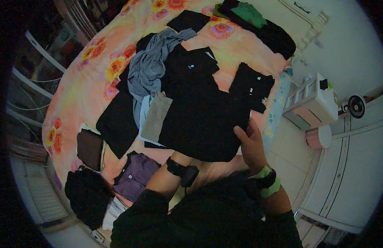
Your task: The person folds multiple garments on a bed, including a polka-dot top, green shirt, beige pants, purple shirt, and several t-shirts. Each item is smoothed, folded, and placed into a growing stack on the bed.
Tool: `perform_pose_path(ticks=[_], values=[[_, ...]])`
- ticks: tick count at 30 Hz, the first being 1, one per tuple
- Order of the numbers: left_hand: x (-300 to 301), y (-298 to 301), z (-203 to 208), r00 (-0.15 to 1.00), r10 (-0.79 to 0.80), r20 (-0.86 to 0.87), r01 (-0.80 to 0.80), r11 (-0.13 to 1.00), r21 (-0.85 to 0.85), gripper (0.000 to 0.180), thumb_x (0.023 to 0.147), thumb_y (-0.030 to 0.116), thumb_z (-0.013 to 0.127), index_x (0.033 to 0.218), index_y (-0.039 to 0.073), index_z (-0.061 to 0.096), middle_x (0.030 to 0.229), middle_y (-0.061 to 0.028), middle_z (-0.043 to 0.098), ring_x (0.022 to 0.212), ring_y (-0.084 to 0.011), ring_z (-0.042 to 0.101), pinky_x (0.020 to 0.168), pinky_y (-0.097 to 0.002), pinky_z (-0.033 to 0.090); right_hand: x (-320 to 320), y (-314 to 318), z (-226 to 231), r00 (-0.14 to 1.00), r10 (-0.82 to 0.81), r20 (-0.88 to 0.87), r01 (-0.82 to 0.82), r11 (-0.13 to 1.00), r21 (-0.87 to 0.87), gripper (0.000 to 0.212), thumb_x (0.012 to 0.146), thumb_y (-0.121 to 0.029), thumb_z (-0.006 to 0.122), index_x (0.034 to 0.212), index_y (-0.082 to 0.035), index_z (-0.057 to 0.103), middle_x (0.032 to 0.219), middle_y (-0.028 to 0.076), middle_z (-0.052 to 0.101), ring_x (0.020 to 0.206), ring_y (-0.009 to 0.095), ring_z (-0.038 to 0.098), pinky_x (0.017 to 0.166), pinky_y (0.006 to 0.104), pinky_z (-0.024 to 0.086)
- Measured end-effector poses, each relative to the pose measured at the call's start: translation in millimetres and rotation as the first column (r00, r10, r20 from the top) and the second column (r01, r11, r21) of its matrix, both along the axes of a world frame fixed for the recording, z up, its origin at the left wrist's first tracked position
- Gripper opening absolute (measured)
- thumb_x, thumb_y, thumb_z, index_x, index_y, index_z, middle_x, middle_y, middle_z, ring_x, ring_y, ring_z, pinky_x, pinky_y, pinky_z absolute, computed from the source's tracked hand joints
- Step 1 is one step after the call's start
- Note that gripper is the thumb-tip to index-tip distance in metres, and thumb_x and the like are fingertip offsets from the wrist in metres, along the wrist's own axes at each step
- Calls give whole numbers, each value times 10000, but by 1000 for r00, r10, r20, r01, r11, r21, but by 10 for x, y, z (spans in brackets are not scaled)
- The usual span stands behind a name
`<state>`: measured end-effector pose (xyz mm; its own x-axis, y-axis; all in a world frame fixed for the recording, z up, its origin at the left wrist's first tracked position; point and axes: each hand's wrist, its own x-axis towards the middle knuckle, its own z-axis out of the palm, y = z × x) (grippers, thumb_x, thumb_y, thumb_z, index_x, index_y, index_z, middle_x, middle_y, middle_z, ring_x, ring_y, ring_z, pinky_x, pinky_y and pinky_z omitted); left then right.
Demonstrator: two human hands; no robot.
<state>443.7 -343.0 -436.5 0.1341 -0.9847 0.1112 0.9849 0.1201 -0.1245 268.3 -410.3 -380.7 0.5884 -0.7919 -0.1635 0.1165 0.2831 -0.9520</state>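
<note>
A black garment [204, 120], dark enough that its cut is hard to make out, is spread in front of me over the bed. My right hand [251, 142] grips its right edge, thumb on top and fingers behind the cloth. Under its lower left part goes my left forearm [166, 180], and that hand is hidden by the fabric. Just right of the garment lies a folded black T-shirt [251, 84] with a small white flower print. Crumpled grey cloth [148, 68] and a folded beige-grey piece [156, 118] lie along its left side.
The flowered bedspread [113, 37] carries more clothes: a folded purple shirt [137, 177], a brown folded piece [90, 149], a black heap [86, 196] and a dark pile with green cloth [249, 14]. To the right stand a white drawer unit [311, 103] and a pink-white bin [318, 137].
</note>
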Motion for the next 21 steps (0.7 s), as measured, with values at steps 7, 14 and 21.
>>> perform_pose_path(ticks=[7, 14, 21], values=[[-53, -32, 24, 1000, 16, 4, -16, 1000, -5, 694, 980, 597, 419, 1441, 79, 444, 1420, -162, 498, 1258, -339, 517, 1071, -519, 425, -40, -6, -30, 997, -71, -22, 69, 995, -72, 474, 967, -71, 560, 1417, -5, 428, 1319, 124, 580, 1187, 215, 568, 1056, 342, 436], [-70, -84, 41, 999, 33, 18, -33, 999, -11, 677, 982, 585, 429, 1426, 76, 462, 1410, -162, 506, 1246, -335, 527, 1060, -512, 440, -44, -21, -83, 991, -130, -21, 128, 989, -79, 424, 1032, -129, 459, 1435, -7, 407, 1343, 130, 556, 1201, 190, 552, 1070, 327, 421], [-75, -68, 39, 999, 32, 39, -33, 999, 21, 660, 984, 574, 439, 1411, 72, 480, 1401, -161, 514, 1234, -330, 537, 1048, -505, 454, -67, 12, -474, 892, -283, 353, 77, 863, 500, 493, 1057, -253, 417, 1474, 0, 340, 1411, 133, 491, 1288, 211, 486, 1124, 360, 375]])
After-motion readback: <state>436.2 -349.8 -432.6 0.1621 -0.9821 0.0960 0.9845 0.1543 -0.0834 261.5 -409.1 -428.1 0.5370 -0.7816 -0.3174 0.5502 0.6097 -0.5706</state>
